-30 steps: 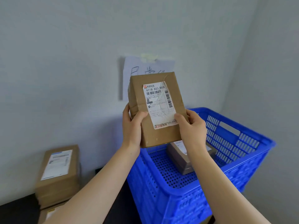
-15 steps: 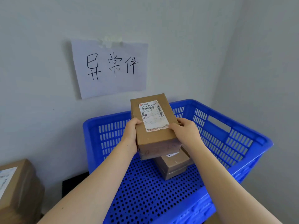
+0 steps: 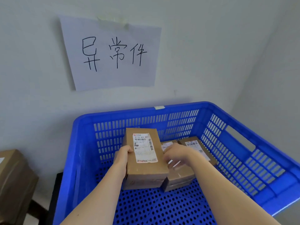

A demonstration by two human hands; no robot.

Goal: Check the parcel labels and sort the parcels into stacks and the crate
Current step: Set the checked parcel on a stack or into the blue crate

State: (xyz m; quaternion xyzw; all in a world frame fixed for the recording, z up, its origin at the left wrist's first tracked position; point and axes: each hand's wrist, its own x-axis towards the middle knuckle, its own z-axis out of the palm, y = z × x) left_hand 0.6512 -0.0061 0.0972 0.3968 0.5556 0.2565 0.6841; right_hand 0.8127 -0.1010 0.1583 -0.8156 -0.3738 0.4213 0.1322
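A brown cardboard parcel point(image 3: 146, 168) with a white shipping label facing up is low inside the blue plastic crate point(image 3: 243, 143), at or just above its perforated floor. My left hand point(image 3: 121, 158) grips its left side. My right hand point(image 3: 177, 155), blurred by motion, holds its right edge. Just right of it lies a second brown parcel point(image 3: 180, 177), partly covered by my right hand. A third labelled parcel point(image 3: 194, 146) lies behind that one, near the crate's far wall.
A paper sign point(image 3: 112, 54) with handwritten characters is taped to the wall above the crate. A stack of brown parcels point(image 3: 13, 176) stands at the left edge, outside the crate. Walls close in behind and on the right.
Both hands have lowered the parcel from in front of my face down into the crate, beside the parcels lying there. The view has tilted down and moved closer.
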